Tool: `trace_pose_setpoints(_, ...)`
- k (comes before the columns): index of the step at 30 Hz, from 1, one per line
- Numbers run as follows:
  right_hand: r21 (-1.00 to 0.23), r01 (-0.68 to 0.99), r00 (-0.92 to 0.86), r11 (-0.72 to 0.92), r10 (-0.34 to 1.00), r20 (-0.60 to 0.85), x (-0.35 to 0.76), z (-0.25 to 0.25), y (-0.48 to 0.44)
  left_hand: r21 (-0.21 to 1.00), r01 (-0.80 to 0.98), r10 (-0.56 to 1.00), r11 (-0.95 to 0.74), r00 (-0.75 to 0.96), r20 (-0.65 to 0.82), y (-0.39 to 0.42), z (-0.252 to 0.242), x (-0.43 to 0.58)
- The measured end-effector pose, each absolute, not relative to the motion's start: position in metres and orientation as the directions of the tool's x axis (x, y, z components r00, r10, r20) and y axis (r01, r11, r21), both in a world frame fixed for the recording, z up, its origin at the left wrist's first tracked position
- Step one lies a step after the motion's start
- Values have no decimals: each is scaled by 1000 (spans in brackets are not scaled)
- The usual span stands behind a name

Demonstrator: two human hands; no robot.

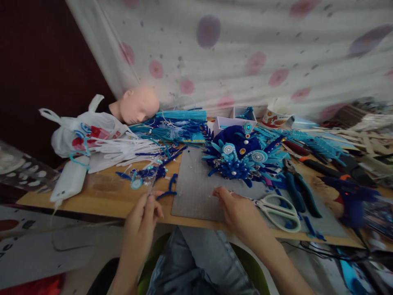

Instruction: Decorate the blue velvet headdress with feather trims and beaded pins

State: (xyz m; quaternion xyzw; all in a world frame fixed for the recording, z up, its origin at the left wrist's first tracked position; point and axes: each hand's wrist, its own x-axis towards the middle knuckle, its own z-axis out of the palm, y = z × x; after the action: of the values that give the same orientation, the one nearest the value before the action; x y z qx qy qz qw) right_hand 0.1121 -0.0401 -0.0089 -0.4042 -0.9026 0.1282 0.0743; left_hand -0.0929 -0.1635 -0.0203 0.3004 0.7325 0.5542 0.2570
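Note:
My left hand (pixel 141 219) is raised at the table's front edge, fingers pinched on a thin clear strand or wire (pixel 152 182) that rises toward blue beaded pieces (pixel 147 172). My right hand (pixel 238 213) rests curled on the grey cutting mat (pixel 196 192), fingertips pressed down; what they hold, if anything, is too small to see. Just right of it lie pale green scissors (pixel 278 209). Behind the hand sits a blue ornate headpiece (pixel 242 157) with sequins and spiky petals.
A mannequin head (pixel 136 104) lies at the back left beside a white plastic bag (pixel 82 131) and white strips. Blue pliers (pixel 296 186), a blue glue gun (pixel 350 196), a paper cup (pixel 276 116) and small white boxes (pixel 235 116) crowd the right and back.

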Motion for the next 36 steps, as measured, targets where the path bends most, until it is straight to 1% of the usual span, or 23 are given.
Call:
trace_pose_setpoints(2,-131,715,-693,686,721,-12,114,-17,-39,971,133,742,199,-667,-60,-161,-22,-89)
trace_pose_setpoints(4,-51,680,-732,731,681,7,116,-22,-37,974,109,752,200,-655,-81,-159,-24,-87)
trace_pose_setpoints(7,-18,610,-786,792,608,112,120,-29,-32,982,19,749,190,-649,-133,-157,-26,-83)
trace_pose_setpoints(9,-14,587,-798,809,582,159,124,-33,-29,981,-101,756,164,-626,-191,-155,-27,-79)
trace_pose_setpoints(11,-37,582,-799,812,579,164,129,-34,-27,960,-246,776,130,-577,-254,-152,-27,-74)
trace_pose_setpoints(12,-64,578,-798,813,580,160,133,-32,-27,941,-318,786,115,-550,-282,-150,-27,-71)
trace_pose_setpoints(14,-162,567,-790,807,589,169,140,-24,-29,897,-434,800,84,-507,-320,-146,-26,-66)
trace_pose_setpoints(16,-307,559,-747,770,629,218,144,-12,-34,862,-504,811,59,-479,-336,-142,-26,-59)
trace_pose_setpoints(18,-480,538,-655,693,702,278,139,0,-41,843,-535,830,44,-450,-329,-139,-26,-52)
trace_pose_setpoints(20,-638,479,-564,603,768,302,123,8,-49,830,-556,850,44,-416,-324,-136,-27,-43)
trace_pose_setpoints(22,-757,393,-522,521,805,283,100,9,-55,825,-561,858,64,-392,-333,-134,-30,-36)
trace_pose_setpoints(25,-915,246,-517,320,842,155,70,2,-61,866,-484,845,125,-406,-348,-133,-35,-31)
trace_pose_setpoints(27,-967,167,-518,191,852,79,61,-3,-61,906,-394,841,156,-428,-331,-133,-37,-32)
trace_pose_setpoints(29,-981,134,-480,139,876,58,61,-6,-60,934,-311,848,174,-435,-302,-133,-37,-35)
trace_pose_setpoints(31,-983,121,-435,137,898,71,65,-8,-58,951,-243,860,192,-426,-282,-133,-34,-39)
trace_pose_setpoints(33,-978,135,-427,157,900,86,70,-9,-57,967,-152,866,202,-433,-249,-132,-29,-43)
trace_pose_setpoints(36,-973,162,-444,167,893,80,73,-10,-55,981,72,886,179,-446,-129,-130,-17,-48)
